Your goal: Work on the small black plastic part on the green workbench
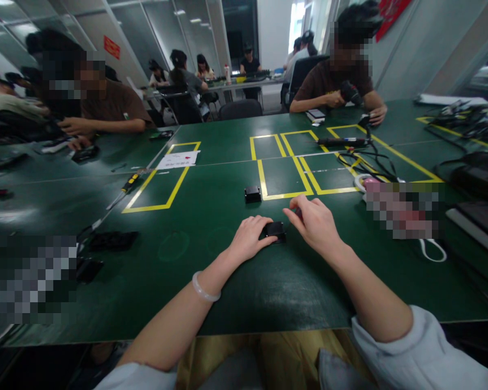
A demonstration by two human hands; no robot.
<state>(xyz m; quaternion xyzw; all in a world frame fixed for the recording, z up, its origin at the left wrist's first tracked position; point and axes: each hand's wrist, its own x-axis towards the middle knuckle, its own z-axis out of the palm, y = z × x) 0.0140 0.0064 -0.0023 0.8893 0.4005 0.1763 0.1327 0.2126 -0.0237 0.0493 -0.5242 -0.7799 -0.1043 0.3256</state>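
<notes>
My left hand [250,236] grips a small black box-shaped part [275,231] on the green table, thumb on the near side and fingers at the far side. Just right of it, my right hand [317,225] is raised with its fingers curled in toward the thumb. Whatever those fingers may hold is too dark and small to make out. A second black box-shaped part [252,194], similar in size, sits beyond my left hand, beside a yellow tape outline [287,196].
Left on the green table [211,298] lie a yellow-and-black screwdriver [130,183], a paper sheet [178,160] and black pieces [113,240]. A black pen-shaped tool [344,142] and cables [374,165] lie to the right. Across the table, one person [329,86] holds a dark power tool [351,93].
</notes>
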